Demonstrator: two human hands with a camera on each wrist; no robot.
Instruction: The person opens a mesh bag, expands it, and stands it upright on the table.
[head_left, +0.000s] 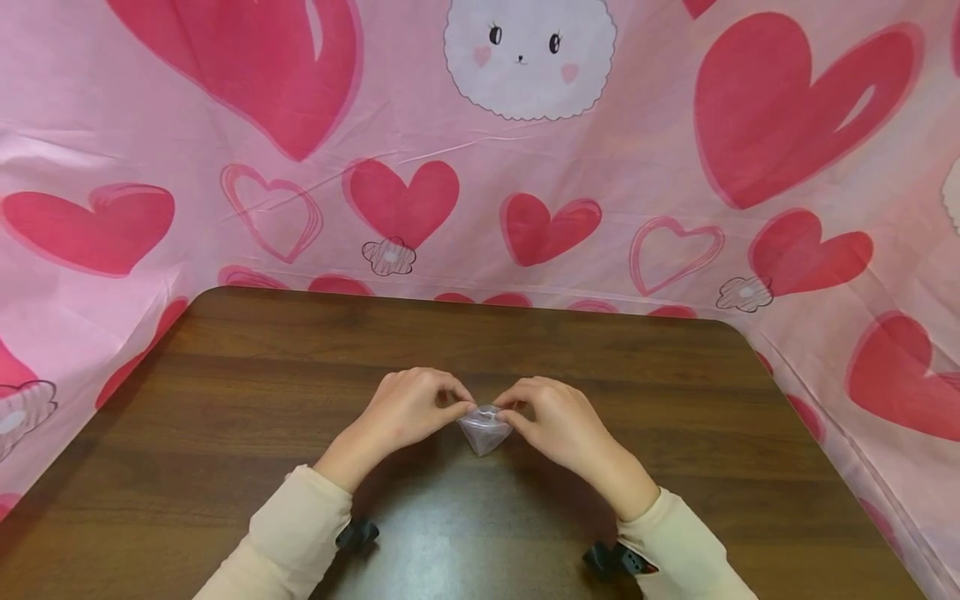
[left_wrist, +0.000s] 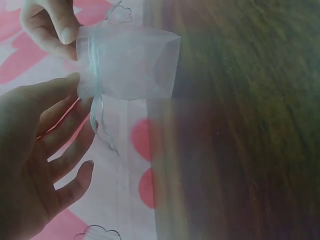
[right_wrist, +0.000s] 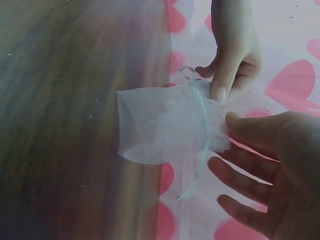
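Observation:
A small sheer white drawstring pouch point(head_left: 485, 432) hangs between both hands, just over the middle of the table. My left hand point(head_left: 411, 406) pinches one side of its top edge between thumb and fingers. On the other side my right hand point(head_left: 553, 419) pinches the edge the same way. In the left wrist view the pouch point(left_wrist: 135, 62) shows a pale ribbon drawstring point(left_wrist: 96, 65) round its neck, with a loose end dangling. The right wrist view shows the pouch point(right_wrist: 160, 125) with its bottom toward the table; whether anything is inside I cannot tell.
The brown wooden table point(head_left: 262, 367) has rounded far corners. Behind and beside it hangs a pink cloth point(head_left: 480, 167) printed with red hearts. Small black devices point(head_left: 357, 535) sit at the wrists, by the cream sleeves point(head_left: 300, 517).

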